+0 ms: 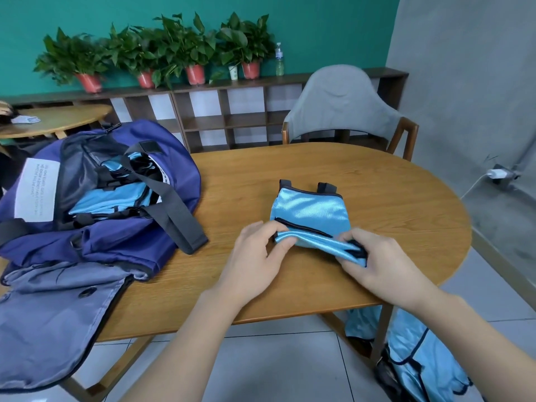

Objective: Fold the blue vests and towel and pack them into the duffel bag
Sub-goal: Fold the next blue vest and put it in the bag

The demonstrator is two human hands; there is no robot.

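A shiny light-blue vest (311, 211) with black trim lies folded small on the wooden table (391, 216). My left hand (255, 256) pinches its near left corner. My right hand (377, 262) grips the near right end, lifting that edge a little. The navy duffel bag (121, 242) sits open at the table's left, with folded blue vests (113, 195) inside and its black strap (174, 213) draped over the front. More blue vests (412, 352) hang below the table's right edge. I see no towel.
A grey-backed chair (342, 105) stands behind the table. The bag's grey flap (58, 314) hangs off the near left edge. Potted plants (162, 50) line a low shelf (232, 117) at the back wall. A second round table (58, 120) is far left.
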